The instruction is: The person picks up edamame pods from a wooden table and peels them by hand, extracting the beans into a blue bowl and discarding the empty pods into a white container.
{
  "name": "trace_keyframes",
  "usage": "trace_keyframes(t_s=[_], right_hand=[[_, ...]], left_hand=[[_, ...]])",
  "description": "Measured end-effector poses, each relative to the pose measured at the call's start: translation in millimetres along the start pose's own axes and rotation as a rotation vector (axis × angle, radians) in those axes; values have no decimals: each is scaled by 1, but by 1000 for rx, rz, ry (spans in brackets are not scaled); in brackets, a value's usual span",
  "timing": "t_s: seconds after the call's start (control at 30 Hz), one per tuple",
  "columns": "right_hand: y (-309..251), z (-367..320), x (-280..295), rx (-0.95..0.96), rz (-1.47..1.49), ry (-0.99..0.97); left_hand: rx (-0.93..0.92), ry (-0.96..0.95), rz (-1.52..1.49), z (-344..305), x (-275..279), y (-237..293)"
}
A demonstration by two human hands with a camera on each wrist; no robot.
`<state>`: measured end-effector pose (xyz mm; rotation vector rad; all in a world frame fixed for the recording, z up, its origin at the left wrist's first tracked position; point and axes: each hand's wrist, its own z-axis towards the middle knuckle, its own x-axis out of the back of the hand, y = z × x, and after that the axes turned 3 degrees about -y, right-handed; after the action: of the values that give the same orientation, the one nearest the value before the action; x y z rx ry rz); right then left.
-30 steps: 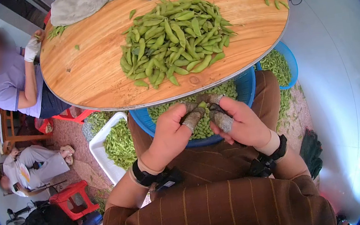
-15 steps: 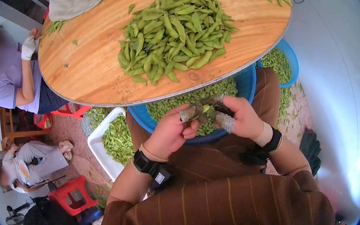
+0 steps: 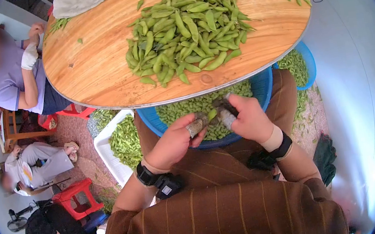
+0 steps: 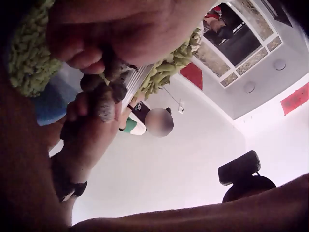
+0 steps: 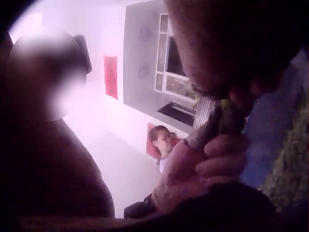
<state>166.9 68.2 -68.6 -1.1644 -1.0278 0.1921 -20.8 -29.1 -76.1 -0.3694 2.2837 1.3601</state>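
In the head view my left hand (image 3: 169, 143) pinches a green soybean pod (image 3: 211, 114) between thumb and fingers, and its tip points toward the right hand. Grey, worn sleeves cover fingers and thumbs on both hands. My right hand (image 3: 250, 119) faces it close by, thumb and fingers bent toward the pod; I cannot tell whether it grips anything. Both hands hang over a blue tub (image 3: 146, 118) of shelled green beans (image 3: 177, 111). The left wrist view shows the right hand (image 4: 89, 133) below the left, with dark fingertips close together.
A wooden table (image 3: 95, 67) in front bears a heap of pods (image 3: 186, 32) and a grey cloth (image 3: 80, 1). A white tray (image 3: 102, 145) stands left and a blue basket (image 3: 312, 67) right, both with green pods or hulls. A red stool (image 3: 77, 197) and seated people are leftward.
The hands were close together over the tub, then shifted and drew slightly apart. The pod now shows more plainly at the left fingertips. The head view has moved a little.
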Motion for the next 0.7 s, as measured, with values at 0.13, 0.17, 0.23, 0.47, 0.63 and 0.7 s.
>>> trace_keyframes(t_s=[0.13, 0.17, 0.23, 0.47, 0.63, 0.7], right_hand=[[12, -5, 6, -21, -196, 80], [13, -6, 5, 61, -192, 133], [9, -9, 7, 150, -197, 190], [-28, -19, 5, -230, 700, -259], [-33, -19, 1, -266, 769, -225], [-34, -17, -1, -299, 843, -211]], left_hand=[[39, 45, 22, -5, -2, 8], [41, 74, 56, -5, -4, 9], [32, 97, 93, -4, -6, 11], [-90, 146, 283, -2, -14, 15], [-239, 99, 517, -2, -12, 11], [-369, 92, 702, 1, -6, 6]])
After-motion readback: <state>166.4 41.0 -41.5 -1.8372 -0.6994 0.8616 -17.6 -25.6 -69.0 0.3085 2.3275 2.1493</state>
